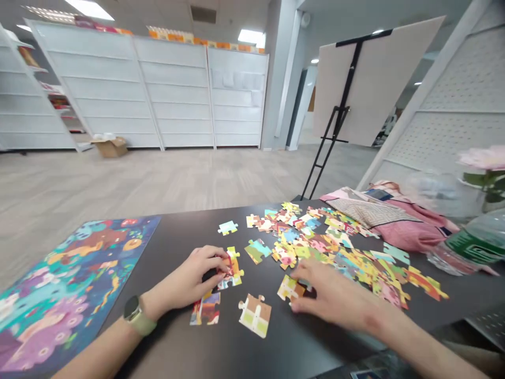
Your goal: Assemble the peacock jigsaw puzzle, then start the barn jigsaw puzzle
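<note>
My left hand (201, 276), with a watch on its wrist, has its fingers curled over a joined group of jigsaw pieces (235, 267) lying on the dark table (173, 337). Below that hand is another red and blue jigsaw piece (205, 309). My right hand (321, 287) pinches a brown and green jigsaw piece (289, 288) between thumb and fingers, low over the table. Between the hands, nearer to me, lies a brown, green and cream jigsaw piece (255, 315). A green and blue piece (258, 251) and a light blue piece (228, 227) lie farther back.
A heap of loose jigsaw pieces (315, 245) spreads behind my right hand. A colourful sea-animal picture (79, 284) covers the table's left side. At the right are pink cloth (410, 226), a plastic bottle (473, 242) and a flower (485, 158). An easel (343, 105) stands beyond.
</note>
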The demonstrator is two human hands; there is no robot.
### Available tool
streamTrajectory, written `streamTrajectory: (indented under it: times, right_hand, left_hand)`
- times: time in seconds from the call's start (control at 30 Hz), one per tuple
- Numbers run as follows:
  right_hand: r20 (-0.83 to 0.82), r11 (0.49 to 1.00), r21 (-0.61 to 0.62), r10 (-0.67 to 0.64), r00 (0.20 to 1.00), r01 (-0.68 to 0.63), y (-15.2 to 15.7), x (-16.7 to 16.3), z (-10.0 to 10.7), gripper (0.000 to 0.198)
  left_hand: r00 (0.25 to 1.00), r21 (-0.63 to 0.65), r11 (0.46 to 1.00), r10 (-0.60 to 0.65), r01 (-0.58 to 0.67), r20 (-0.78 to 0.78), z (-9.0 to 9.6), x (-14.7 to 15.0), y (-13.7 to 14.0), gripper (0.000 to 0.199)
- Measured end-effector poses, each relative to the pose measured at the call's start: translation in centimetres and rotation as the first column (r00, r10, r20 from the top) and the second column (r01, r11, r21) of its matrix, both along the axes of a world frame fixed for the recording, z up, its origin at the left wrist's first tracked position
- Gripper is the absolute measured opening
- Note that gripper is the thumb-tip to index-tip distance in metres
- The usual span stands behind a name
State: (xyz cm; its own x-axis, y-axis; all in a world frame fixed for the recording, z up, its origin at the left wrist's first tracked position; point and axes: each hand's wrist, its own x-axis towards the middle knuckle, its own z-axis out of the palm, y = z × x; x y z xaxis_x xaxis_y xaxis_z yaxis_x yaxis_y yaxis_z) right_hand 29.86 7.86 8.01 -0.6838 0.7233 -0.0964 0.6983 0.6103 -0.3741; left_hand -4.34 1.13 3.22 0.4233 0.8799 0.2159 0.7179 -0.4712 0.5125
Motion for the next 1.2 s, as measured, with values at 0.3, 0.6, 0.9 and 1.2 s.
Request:
streamTrajectory:
  times: [0.3,0.6,0.9,1.2]
  right_hand:
    - [-0.184,0.999,-0.034,-0.017,0.983,0.011,-3.1,0.2,-3.9,0.031]
    - [-0.115,0.994,-0.036,-0.103,0.988,0.1,-3.3,-1.0,-4.2,0.037]
    - [-0.248,1.0,-0.025,-0.002,0.969,-0.005,-6.0,-4.5,-2.5,0.03]
    - [-0.162,0.999,-0.042,-0.025,0.987,0.018,-7.1,-4.4,-3.1,0.039]
  left_hand:
    - [0.975,0.046,0.974,-0.224,0.223,0.001,1.3,3.7,-2.1,0.026]
    - [0.903,0.03,0.931,-0.36,0.364,0.236,-0.5,5.2,-2.4,0.028]
    - [0.925,-0.082,0.993,-0.052,0.09,0.378,0.9,3.9,-2.5,0.033]
    - [0.919,-0.2,0.962,-0.1,0.188,0.381,0.2,3.9,-2.0,0.029]
